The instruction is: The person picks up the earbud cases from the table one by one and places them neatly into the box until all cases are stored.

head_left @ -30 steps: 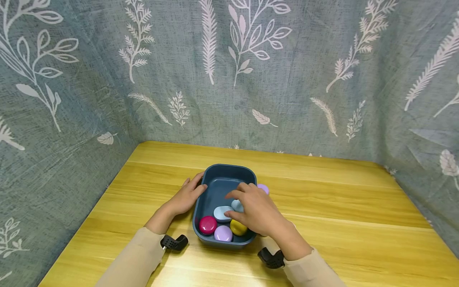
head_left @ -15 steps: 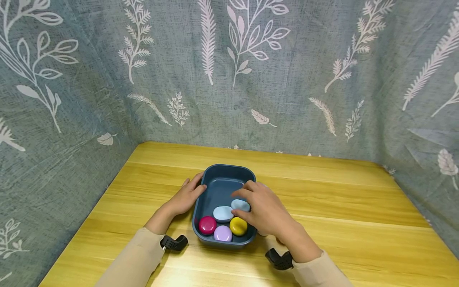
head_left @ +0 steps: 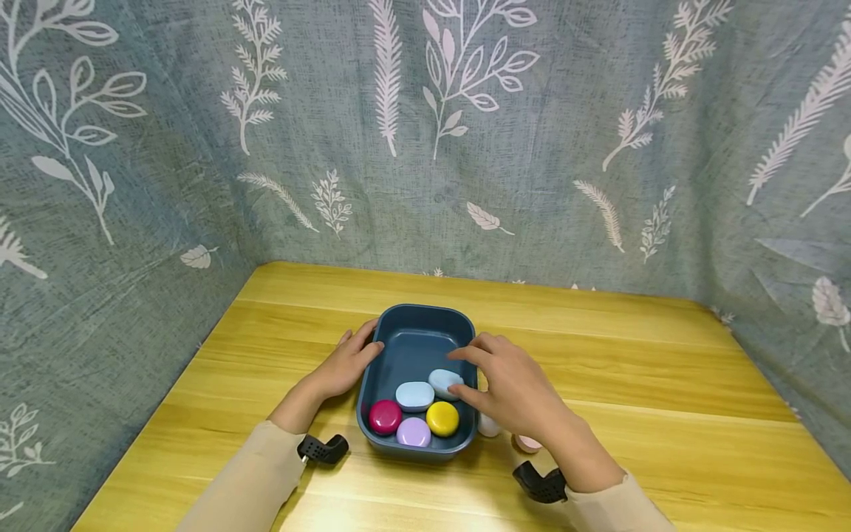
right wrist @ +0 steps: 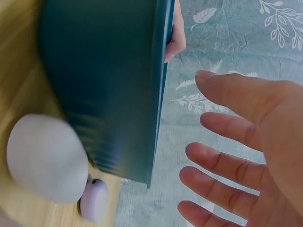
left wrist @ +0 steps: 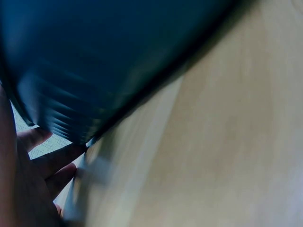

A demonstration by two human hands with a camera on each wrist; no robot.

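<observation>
Dark blue tray (head_left: pixel 417 325) sitting near the middle of the wooden tabletop (head_left: pixel 638 399), long axis running away from the viewer. Left hand (head_left: pixel 346 366) resting against the tray's left wall, fingers fairly straight and laid along the rim, gripping nothing. Right hand (head_left: pixel 515 388) hovering over the tray's right edge, fingers spread and relaxed, empty, as shown plainly in the right wrist view (right wrist: pixel 246 142). Inside the tray, bunched at the near end: two pale blue pebbles (head_left: pixel 415 395) side by side, the right one just beside the right thumb, whether touching cannot be told; in front of them a magenta pebble (head_left: pixel 385 417), a lilac pebble (head_left: pixel 414 431) and a yellow pebble (head_left: pixel 442 418). On the tabletop just right of the tray, partly hidden under the right hand, a white pebble (head_left: pixel 489 425) and a pinkish pebble (head_left: pixel 528 443). Left wrist view blurred, only the tray wall (left wrist: pixel 94 61) and fingers (left wrist: pixel 52 165) discernible. Leaf-printed grey cloth (head_left: pixel 199 148) hanging behind and at both sides.
</observation>
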